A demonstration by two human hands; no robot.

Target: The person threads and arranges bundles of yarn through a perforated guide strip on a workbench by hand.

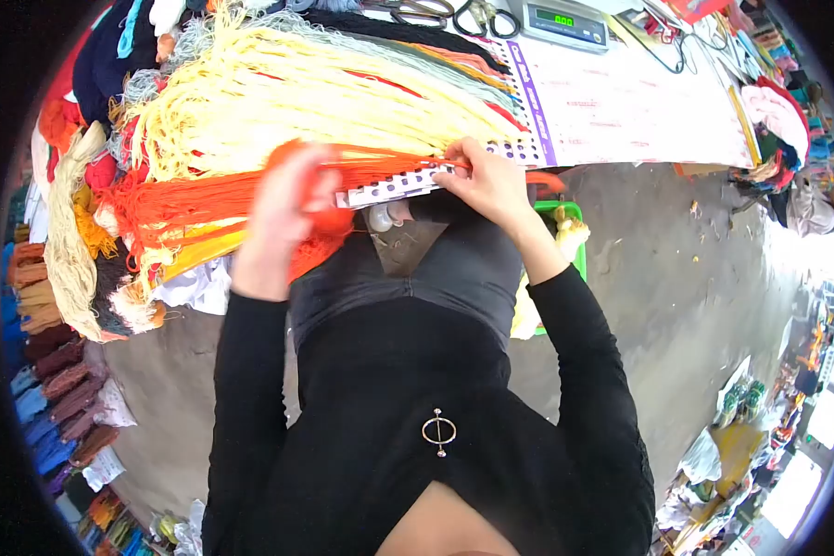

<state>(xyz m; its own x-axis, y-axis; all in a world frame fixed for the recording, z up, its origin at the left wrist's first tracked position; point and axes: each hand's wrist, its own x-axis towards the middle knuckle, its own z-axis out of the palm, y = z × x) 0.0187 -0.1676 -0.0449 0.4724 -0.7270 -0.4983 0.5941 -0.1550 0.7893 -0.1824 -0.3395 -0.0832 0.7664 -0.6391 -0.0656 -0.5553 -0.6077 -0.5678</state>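
Long strands of orange yarn (185,206) run along the table's near edge, over a white strip with dark holes (394,188). My right hand (493,185) pinches the orange yarn between thumb and fingers at the strip's right end. Smeared by motion, my left hand (287,208) is over the orange strands left of the strip, its fingers blurred. More orange yarn (324,236) bunches below that hand, close to my lap. Behind both hands spreads a broad layer of pale yellow yarn (315,102), reaching to a purple-edged band of holes (531,102).
A digital scale (565,26) and scissors (486,17) lie at the back of the table. White printed sheets (639,111) cover its right side. A green basket (579,264) stands on the floor by my right leg. Hanks of coloured yarn (60,380) line the left.
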